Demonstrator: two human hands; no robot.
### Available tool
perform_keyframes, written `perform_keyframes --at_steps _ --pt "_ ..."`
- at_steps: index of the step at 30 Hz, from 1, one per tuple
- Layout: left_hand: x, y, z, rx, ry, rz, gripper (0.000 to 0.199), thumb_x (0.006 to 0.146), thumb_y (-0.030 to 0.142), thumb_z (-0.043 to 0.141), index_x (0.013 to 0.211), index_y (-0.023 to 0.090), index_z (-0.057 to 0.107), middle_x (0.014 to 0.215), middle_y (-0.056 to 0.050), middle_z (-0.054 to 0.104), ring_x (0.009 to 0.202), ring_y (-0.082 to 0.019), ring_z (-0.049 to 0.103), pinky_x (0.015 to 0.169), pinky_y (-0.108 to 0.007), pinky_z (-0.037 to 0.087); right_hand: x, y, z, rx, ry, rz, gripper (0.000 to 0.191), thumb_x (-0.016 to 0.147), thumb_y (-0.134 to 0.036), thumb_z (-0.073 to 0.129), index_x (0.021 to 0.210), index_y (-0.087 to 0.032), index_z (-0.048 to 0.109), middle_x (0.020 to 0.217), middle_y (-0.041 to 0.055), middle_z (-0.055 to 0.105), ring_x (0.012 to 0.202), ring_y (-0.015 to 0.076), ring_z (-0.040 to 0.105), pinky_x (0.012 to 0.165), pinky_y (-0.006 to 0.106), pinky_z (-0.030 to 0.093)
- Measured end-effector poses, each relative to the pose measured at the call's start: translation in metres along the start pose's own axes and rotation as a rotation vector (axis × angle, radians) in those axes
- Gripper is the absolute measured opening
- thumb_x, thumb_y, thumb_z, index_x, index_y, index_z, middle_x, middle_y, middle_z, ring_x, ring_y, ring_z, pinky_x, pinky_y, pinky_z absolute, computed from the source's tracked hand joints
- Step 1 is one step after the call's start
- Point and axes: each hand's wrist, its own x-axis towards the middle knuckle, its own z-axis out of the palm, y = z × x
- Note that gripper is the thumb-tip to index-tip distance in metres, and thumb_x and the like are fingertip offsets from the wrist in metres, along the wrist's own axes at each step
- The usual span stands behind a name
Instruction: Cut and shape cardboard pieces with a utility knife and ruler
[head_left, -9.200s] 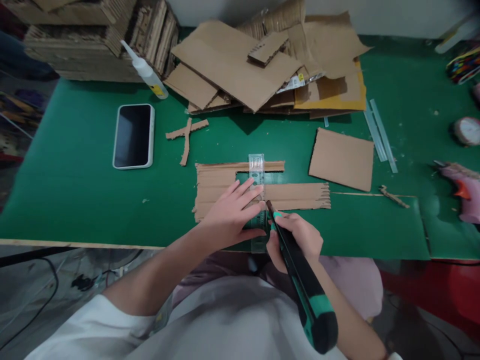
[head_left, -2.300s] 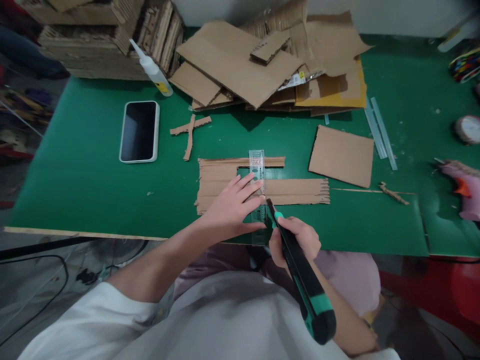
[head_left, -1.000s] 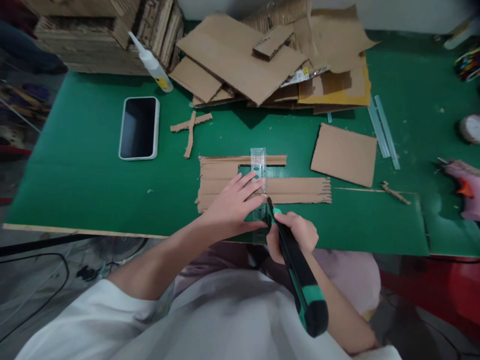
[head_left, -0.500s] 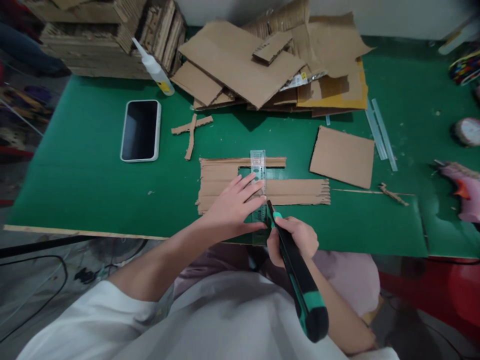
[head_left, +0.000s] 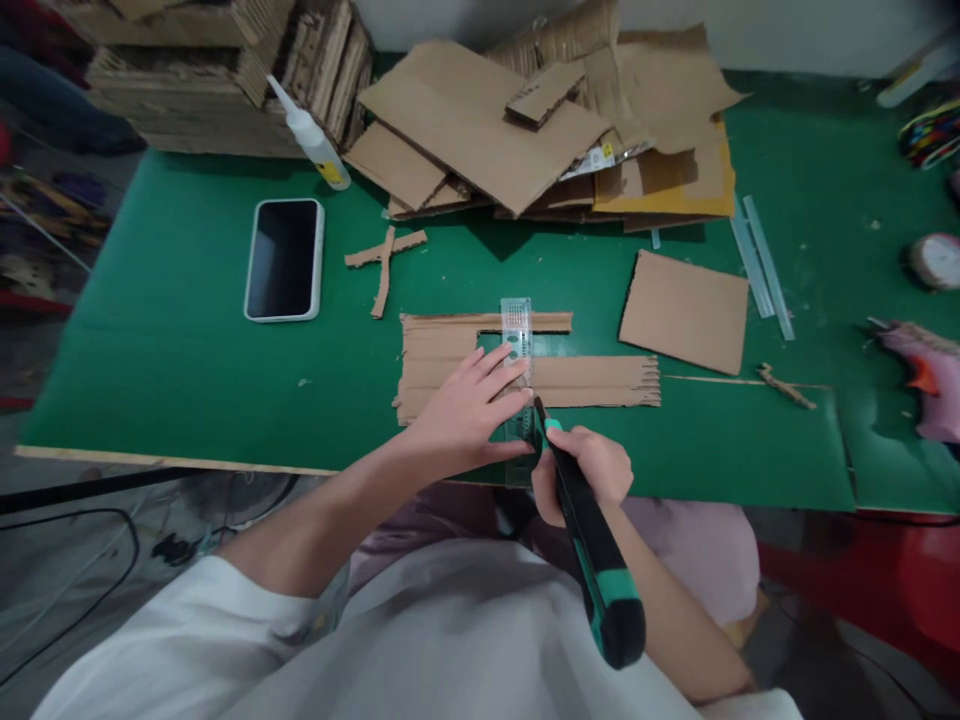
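Card (head_left: 431, 375) lies flat nr the table's (head_left: 172, 400) front edge, abt mid-width: forked, thin arm at back, wide arm in front, gap btwn. Ruler (head_left: 516, 317) runs front-to-back across both arms, nr end abt at the front edge. L hand (head_left: 469, 405) is flat on ruler & card, fingers spread, no grip. R hand (head_left: 598, 465) has fingers wrapped round knife (head_left: 589, 540), tip at ruler's R side by the wide arm's front edge. Can't tell how deep the blade sits.

Step looks like a cut along the ruler. To do it well: press ruler hard, weight spread lengthwise b/c smooth plastic may skid; blade snug to its side; several light passes prob. beat one heavy one. Risk: L index tip is just beside the blade tip, thumb close too; better to draw both back.

Room: knife's rear end sticks out past the front edge, so the pull twd the body should be short, w/ lap (head_left: 690, 550) right below. Square (head_left: 686, 312) sits twd the R edge, just behind the wide arm's ragged end; scrap (head_left: 784, 386) farther R. Phone (head_left: 285, 260) & cross (head_left: 385, 258) are twd the L edge; pile (head_left: 480, 125) lines the back edge.
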Motion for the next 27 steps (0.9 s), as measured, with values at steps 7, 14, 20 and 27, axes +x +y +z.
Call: perform_keyframes --at_steps 7,14,20,27 --pt "0.0001 -0.0004 0.0002 0.019 -0.001 -0.002 0.053 0.080 0.052 0.058 0.114 0.013 0.058 0.135 -0.018 0.047 0.132 -0.038 0.031 0.105 -0.058 0.029 0.0020 -0.0023 -0.0021 0.006 0.031 -0.031 0.018 0.068 -0.016 0.056 0.086 -0.020 0.055 0.054 -0.0034 0.054 0.044 0.0119 0.053 0.047 0.023 0.043" --pt "0.0002 0.0000 -0.0001 -0.020 -0.006 -0.010 0.052 0.078 0.049 0.061 0.116 0.013 0.058 0.136 -0.019 0.046 0.133 -0.038 0.030 0.104 -0.060 0.028 0.0028 -0.0025 -0.0006 0.027 0.060 -0.033 0.019 0.068 -0.017 0.054 0.087 -0.020 0.055 0.054 -0.0039 0.052 0.043 0.0113 0.049 0.046 0.023 0.041" --pt "-0.0001 -0.0009 0.0007 -0.033 0.000 -0.012 0.052 0.078 0.049 0.062 0.116 0.014 0.058 0.136 -0.018 0.046 0.133 -0.037 0.030 0.104 -0.060 0.028 0.0020 -0.0046 -0.0035 -0.023 -0.030 -0.002 0.018 0.068 -0.017 0.055 0.086 -0.020 0.054 0.053 -0.0041 0.050 0.043 0.0119 0.050 0.046 0.024 0.041" --pt "-0.0004 -0.0010 0.0011 -0.017 -0.003 -0.011 0.053 0.079 0.050 0.060 0.116 0.013 0.057 0.136 -0.018 0.045 0.133 -0.037 0.030 0.106 -0.059 0.027 0.0035 -0.0054 -0.0044 -0.073 -0.035 -0.020 0.014 0.071 -0.020 0.052 0.084 -0.020 0.055 0.050 -0.0040 0.051 0.041 0.0124 0.051 0.043 0.024 0.038"
